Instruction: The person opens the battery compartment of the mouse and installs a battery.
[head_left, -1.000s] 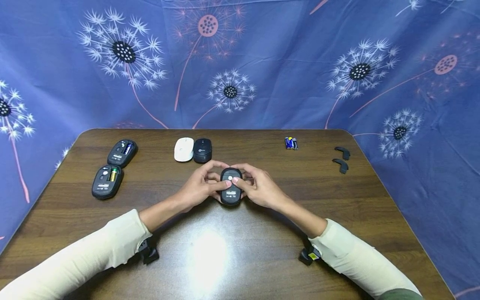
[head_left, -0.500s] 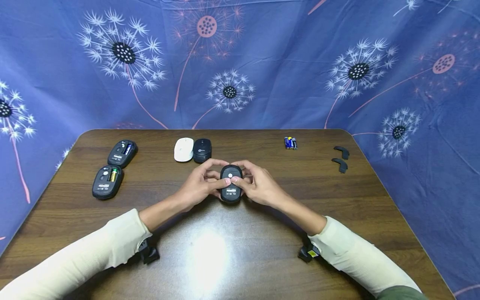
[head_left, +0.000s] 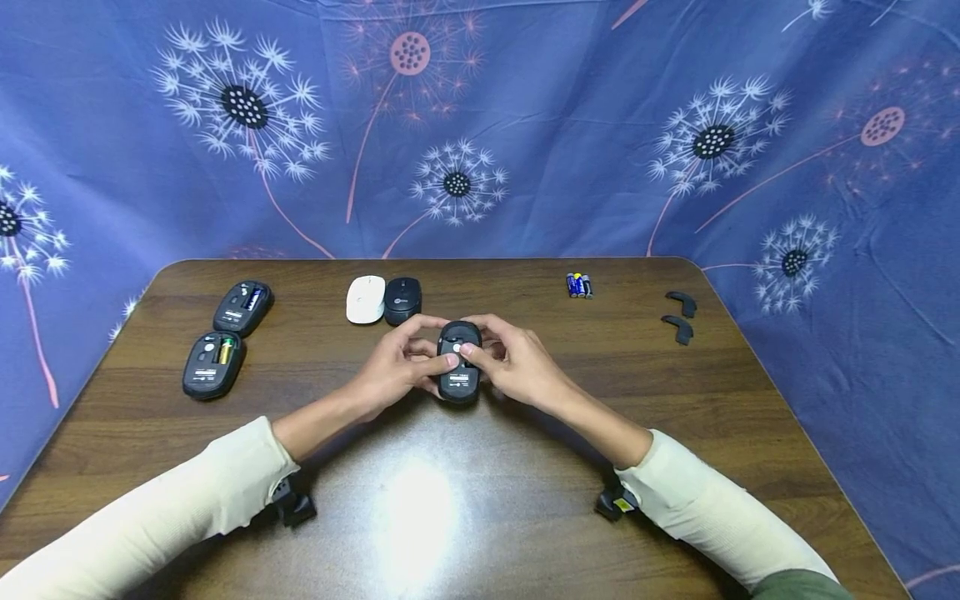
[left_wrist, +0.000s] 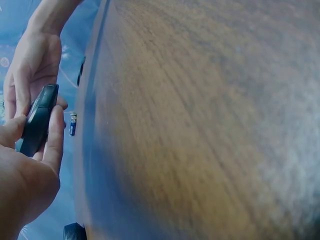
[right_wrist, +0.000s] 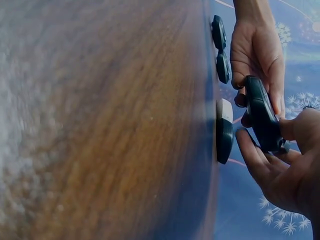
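A black computer mouse [head_left: 459, 385] is held underside up above the middle of the table, its label and a round white sticker facing me. My left hand [head_left: 396, 367] grips its left side, thumb on the underside and fingers beneath. My right hand [head_left: 525, 367] grips the right side, with its thumb pressing near the sticker. Close to that thumb the battery cover looks shifted, and a dark gap shows at the far end. In the right wrist view the mouse [right_wrist: 261, 117] stands edge-on between both hands, a small piece jutting from its near end. Fingers partly hide it.
Two upturned black mice [head_left: 213, 367] with batteries in uncovered slots lie at left. A white mouse [head_left: 366, 300] and a black mouse [head_left: 402, 302] stand behind my left hand. Several batteries [head_left: 579, 286] lie at back right, with two black battery covers [head_left: 679, 328] farther right.
The mouse has risen slightly away from me in both hands. My right thumb has slid up across the underside, and a dark gap now shows near the far end.
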